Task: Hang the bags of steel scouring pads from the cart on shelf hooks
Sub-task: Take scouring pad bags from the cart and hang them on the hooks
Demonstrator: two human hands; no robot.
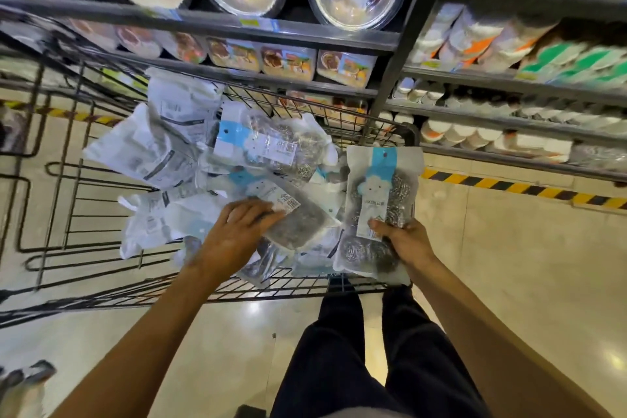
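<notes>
Both bare arms reach forward. The left hand (246, 226) is palm down, fingers curled over a bag (298, 224). The right hand (405, 241) grips a second bag (376, 193), thumb in front.

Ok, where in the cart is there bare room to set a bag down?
Bare wire shows at the left of the black wire cart, between its left wall and the white flat packets. The middle and right are crowded: clear bags of steel scouring pads piled, the left hand holding one.

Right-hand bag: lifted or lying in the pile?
Lifted. The right hand grips the bag low; it overlaps the cart rim, apart from the pile.
</notes>
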